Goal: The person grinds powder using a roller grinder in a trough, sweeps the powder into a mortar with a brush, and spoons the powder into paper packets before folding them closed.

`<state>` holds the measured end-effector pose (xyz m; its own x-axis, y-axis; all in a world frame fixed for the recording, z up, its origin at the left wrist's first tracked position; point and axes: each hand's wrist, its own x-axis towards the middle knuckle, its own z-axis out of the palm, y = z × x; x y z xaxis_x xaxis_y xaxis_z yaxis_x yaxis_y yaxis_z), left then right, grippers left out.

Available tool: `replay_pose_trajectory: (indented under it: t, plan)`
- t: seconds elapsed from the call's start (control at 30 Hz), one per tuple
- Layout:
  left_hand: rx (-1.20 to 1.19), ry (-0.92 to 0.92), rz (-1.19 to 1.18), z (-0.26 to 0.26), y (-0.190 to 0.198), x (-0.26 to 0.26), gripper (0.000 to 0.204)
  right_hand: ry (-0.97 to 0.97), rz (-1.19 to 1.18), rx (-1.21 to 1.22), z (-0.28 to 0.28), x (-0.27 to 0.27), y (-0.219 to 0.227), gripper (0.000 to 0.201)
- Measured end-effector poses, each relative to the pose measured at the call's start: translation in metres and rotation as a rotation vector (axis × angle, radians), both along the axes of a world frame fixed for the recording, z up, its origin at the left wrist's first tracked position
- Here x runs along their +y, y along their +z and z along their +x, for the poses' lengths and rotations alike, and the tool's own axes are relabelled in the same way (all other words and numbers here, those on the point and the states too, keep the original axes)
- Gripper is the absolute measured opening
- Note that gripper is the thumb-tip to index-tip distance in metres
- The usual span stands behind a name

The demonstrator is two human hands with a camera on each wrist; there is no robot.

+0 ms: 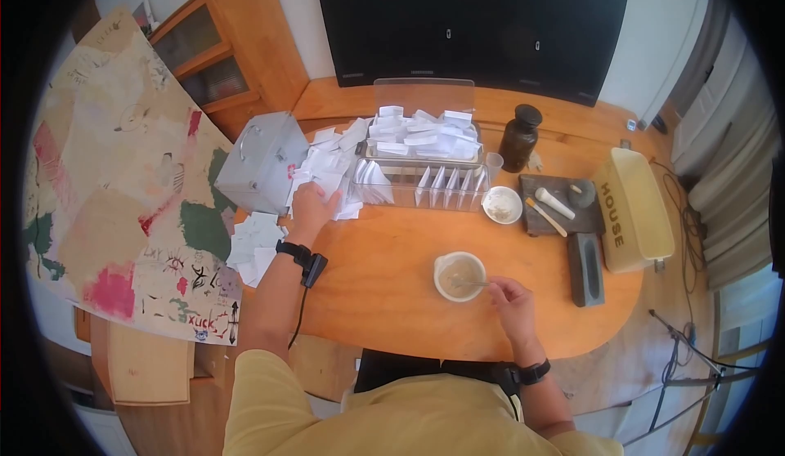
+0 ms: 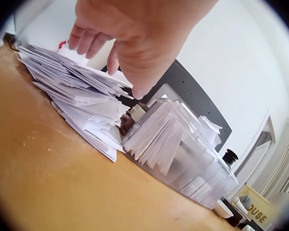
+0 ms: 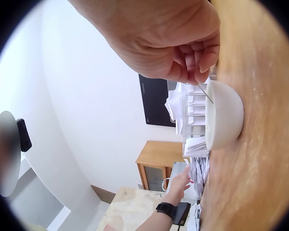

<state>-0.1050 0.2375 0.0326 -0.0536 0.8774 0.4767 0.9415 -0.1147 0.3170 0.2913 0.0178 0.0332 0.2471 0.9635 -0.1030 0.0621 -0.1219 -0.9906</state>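
My left hand point(image 1: 316, 209) rests on a heap of white paper packets point(image 1: 329, 162) beside the silver case, its fingers extended over the top ones. In the left wrist view the fingers of that hand point(image 2: 125, 38) lie across the stacked packets point(image 2: 82, 91). With thumb and fingertips my right hand point(image 1: 513, 313) pinches a thin metal utensil point(image 1: 474, 283), whose far end is in a white bowl point(image 1: 439, 280) of pale beige contents. The right wrist view shows this hand point(image 3: 168, 48) above the bowl's rim, with the bowl point(image 3: 226, 115) upright on the table.
A clear divided organizer point(image 1: 441, 198) filled with packets stands behind the bowl. Right of it are a small white dish point(image 1: 500, 205), a brown jar point(image 1: 520, 139), a dark board point(image 1: 536, 186) with a pestle and brush, a grey stone block point(image 1: 586, 270) and a yellow HOUSE bin point(image 1: 646, 211).
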Motion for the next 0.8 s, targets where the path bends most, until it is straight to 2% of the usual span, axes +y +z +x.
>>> replay_pose_trajectory:
  t: [0.17, 0.27, 0.4, 0.47, 0.57, 0.67, 0.8]
  plan:
    - [-0.053, 0.116, -0.274, 0.000, -0.001, 0.015, 0.050, 0.091, 0.247, -0.324, -0.009, -0.002, 0.011, 0.014]
    - [-0.083, 0.150, -0.313, 0.004, 0.007, 0.011, 0.048, 0.153, 0.268, -0.428, -0.016, -0.002, 0.023, 0.014]
    - [-0.127, 0.164, -0.235, 0.005, 0.016, -0.001, 0.058, 0.106, 0.466, -0.559, -0.022, -0.004, 0.028, 0.015]
    - [-0.134, 0.099, -0.118, 0.019, 0.030, -0.021, 0.062, 0.046, 0.548, -0.597, -0.024, -0.006, 0.032, 0.015]
    - [-0.102, -0.058, 0.001, 0.050, 0.041, -0.056, 0.068, 0.105, 0.559, -0.720, -0.020, -0.009, 0.031, 0.017]
    - [-0.048, -0.208, -0.048, 0.087, 0.045, -0.092, 0.076, -0.014, 0.458, -0.622, -0.014, -0.008, 0.044, 0.013]
    - [-0.091, -0.450, -0.216, 0.132, 0.044, -0.127, 0.081, -0.065, 0.363, -0.284, -0.015, -0.005, 0.064, 0.011]
